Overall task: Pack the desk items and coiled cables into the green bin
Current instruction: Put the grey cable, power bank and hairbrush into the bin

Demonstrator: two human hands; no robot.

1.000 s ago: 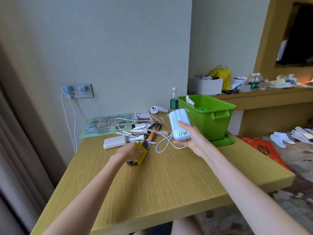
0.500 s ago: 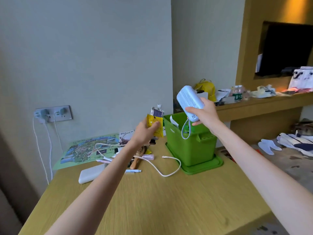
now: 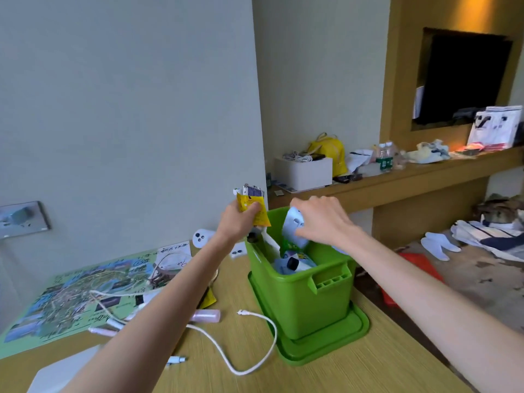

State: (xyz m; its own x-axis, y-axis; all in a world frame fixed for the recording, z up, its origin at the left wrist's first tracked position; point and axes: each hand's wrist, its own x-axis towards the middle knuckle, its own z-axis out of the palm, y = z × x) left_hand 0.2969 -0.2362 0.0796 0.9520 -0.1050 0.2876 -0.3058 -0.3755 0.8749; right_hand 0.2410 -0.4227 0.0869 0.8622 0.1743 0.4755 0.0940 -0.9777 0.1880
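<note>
The green bin [image 3: 306, 302] stands on its green lid on the wooden desk and holds a black-capped bottle [image 3: 292, 262] and packets. My right hand [image 3: 323, 219] is over the bin's opening, fingers curled on a pale blue power bank [image 3: 295, 224] that dips inside the rim, mostly hidden by the hand. My left hand [image 3: 238, 219] hovers at the bin's far left rim, shut on yellow packets [image 3: 255, 211] and a few small items. A white cable [image 3: 255, 355] lies loose on the desk left of the bin.
A pink tube [image 3: 207, 317], pens, a map sheet [image 3: 85, 293], a white power bank [image 3: 56, 374] and a white device [image 3: 202, 236] lie left of the bin. The wall socket [image 3: 19, 219] is far left. A cluttered shelf [image 3: 397, 177] runs behind.
Both hands moved to the bin. My right hand lowered the power bank from above the rim into the opening; its dangling cable is out of sight. My left hand brought the packets to the rim.
</note>
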